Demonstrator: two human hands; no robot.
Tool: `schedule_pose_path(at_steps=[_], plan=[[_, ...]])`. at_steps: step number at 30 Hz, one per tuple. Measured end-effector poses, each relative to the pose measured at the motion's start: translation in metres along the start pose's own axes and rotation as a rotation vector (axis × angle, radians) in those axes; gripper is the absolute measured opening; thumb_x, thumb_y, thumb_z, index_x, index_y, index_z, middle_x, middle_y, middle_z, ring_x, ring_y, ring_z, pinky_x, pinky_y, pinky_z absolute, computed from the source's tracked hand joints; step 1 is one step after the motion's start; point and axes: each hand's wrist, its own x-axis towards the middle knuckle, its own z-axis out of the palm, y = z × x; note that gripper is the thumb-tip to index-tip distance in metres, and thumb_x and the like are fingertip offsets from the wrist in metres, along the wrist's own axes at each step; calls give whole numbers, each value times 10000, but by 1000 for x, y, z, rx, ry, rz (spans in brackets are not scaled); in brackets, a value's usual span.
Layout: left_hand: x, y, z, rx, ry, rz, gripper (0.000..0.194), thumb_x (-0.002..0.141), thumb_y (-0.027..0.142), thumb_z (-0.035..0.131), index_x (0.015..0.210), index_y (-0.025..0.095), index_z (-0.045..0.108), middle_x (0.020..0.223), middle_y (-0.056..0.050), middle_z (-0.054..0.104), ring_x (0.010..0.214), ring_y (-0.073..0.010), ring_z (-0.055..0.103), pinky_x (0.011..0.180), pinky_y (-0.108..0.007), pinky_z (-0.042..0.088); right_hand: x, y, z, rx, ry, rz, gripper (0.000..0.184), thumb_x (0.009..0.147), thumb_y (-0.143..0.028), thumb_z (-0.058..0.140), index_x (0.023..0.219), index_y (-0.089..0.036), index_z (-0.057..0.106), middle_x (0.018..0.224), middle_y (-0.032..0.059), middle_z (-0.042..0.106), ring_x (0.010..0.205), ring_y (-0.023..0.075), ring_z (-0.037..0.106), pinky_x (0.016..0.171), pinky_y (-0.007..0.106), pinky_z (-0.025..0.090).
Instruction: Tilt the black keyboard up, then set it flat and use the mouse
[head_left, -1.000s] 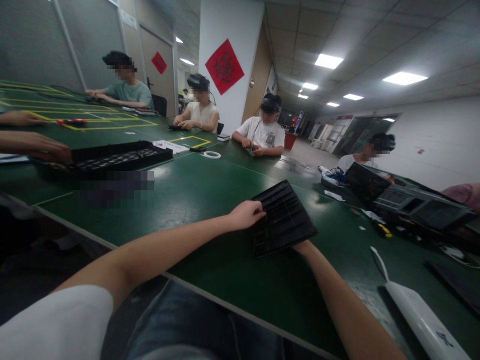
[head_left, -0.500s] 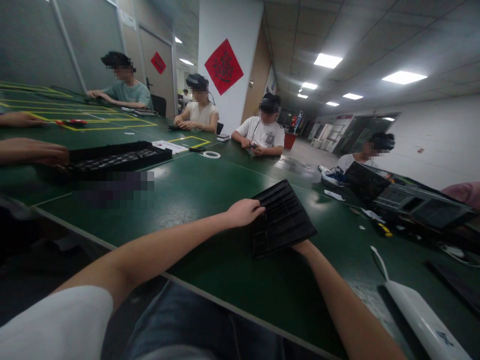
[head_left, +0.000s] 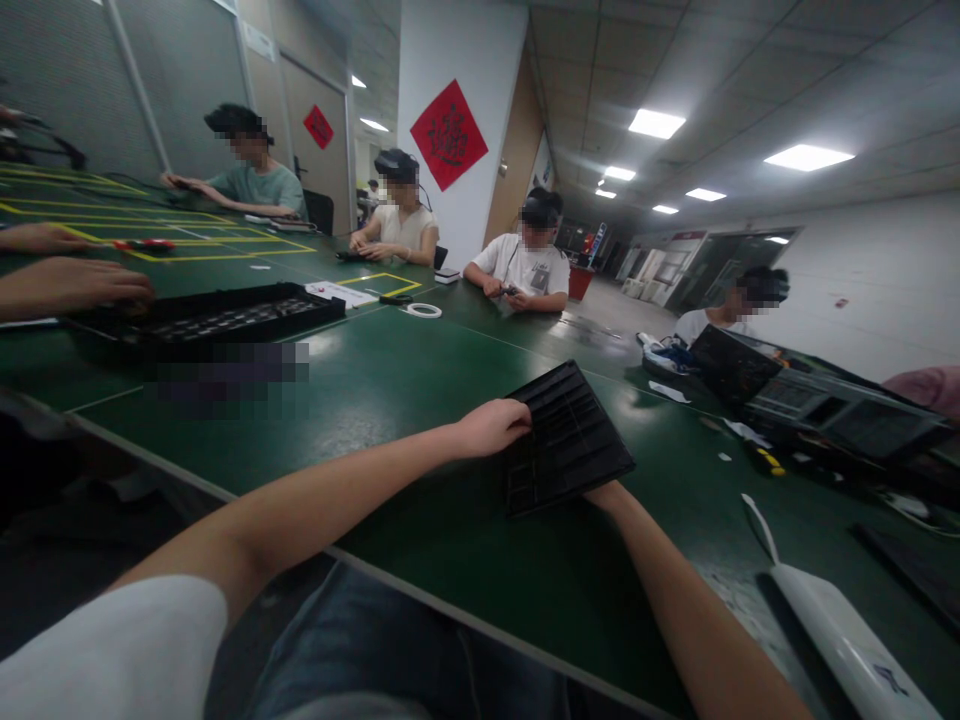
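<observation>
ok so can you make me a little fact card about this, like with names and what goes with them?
held thing: black compartment tray, tilted
left hand: left hand, fingers curled at the tray's left side; grip unclear
right hand: right hand, under the tray, mostly hidden
table: green tabletop
left side: long black case, another person's hand over it
middle: white tape roll
right side: yellow-and-black tool
pillar: red diamond-shaped sign

Ceiling panels (head_left: 810,157) glow — a green table (head_left: 360,400), a white pillar (head_left: 459,50) behind.
</observation>
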Motion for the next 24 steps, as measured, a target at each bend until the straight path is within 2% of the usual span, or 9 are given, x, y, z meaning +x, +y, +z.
schedule_pose_path(at_steps=[2, 4, 6, 9, 13, 15, 18, 21, 24], plan=[[-1, -1, -1, 5, -6, 79, 117, 775, 127, 535, 836, 164, 628, 882, -63, 599, 831, -168, 552, 765, -274, 421, 0, -1, 0, 13, 9, 9, 552, 786, -593, 524, 1266, -321, 518, 1391, 11, 475, 1331, 237, 372, 1168, 476, 198], [-1, -3, 0, -58, 5, 77, 143, 740, 116, 552, 848, 166, 632, 870, -54, 594, 799, -152, 548, 749, -267, 435, -1, -2, 0, 21, -12, 8, 553, 777, -594, 536, 1258, -321, 524, 1389, 10, 478, 1318, 236, 391, 1166, 471, 206], [0, -5, 4, -211, 33, -43, 157, 714, 111, 549, 843, 162, 623, 775, -22, 576, 692, -119, 531, 669, -246, 455, -2, -1, -1, 19, -30, 2, 550, 767, -590, 553, 1251, -329, 531, 1389, 0, 479, 1327, 237, 379, 1172, 459, 190], [4, -6, 8, -563, 64, -290, 110, 714, 119, 519, 797, 141, 587, 630, 19, 514, 539, -81, 478, 531, -214, 449, -2, 7, 1, 2, -35, -12, 531, 780, -574, 545, 1257, -342, 525, 1386, -14, 482, 1344, 235, 355, 1177, 448, 174], [8, -4, 4, -1101, 186, -543, 85, 739, 121, 459, 673, 144, 508, 580, 10, 478, 536, -83, 503, 520, -209, 451, -2, 22, 3, -18, -36, -20, 493, 786, -579, 527, 1217, -341, 558, 1357, -15, 515, 1341, 244, 359, 1176, 484, 131], [8, -5, 0, -1189, 219, -640, 131, 742, 124, 440, 619, 151, 476, 567, 4, 469, 535, -84, 495, 512, -204, 429, -3, 26, 2, -17, -37, -14, 508, 761, -596, 548, 1195, -334, 580, 1352, -4, 520, 1344, 258, 353, 1173, 497, 128], [7, -8, -3, -908, 151, -641, 121, 717, 165, 516, 598, 153, 497, 565, 10, 477, 509, -84, 439, 484, -207, 359, -5, 26, -2, -1, -56, 1, 512, 746, -606, 562, 1179, -336, 597, 1347, 0, 525, 1329, 262, 378, 1168, 494, 162], [4, -10, -3, -449, 31, -483, 147, 649, 279, 665, 689, 158, 592, 681, -8, 573, 607, -119, 497, 543, -227, 360, -3, 22, -2, 21, -55, 19, 505, 739, -621, 561, 1156, -340, 611, 1319, -9, 553, 1312, 250, 403, 1174, 475, 149], [1, -7, -4, -190, -81, -337, 326, 628, 442, 696, 802, 173, 636, 796, -33, 631, 702, -160, 553, 593, -241, 372, 0, 19, 2, 45, -34, 36, 545, 715, -658, 558, 1149, -333, 614, 1303, -11, 568, 1297, 250, 423, 1173, 471, 154]])
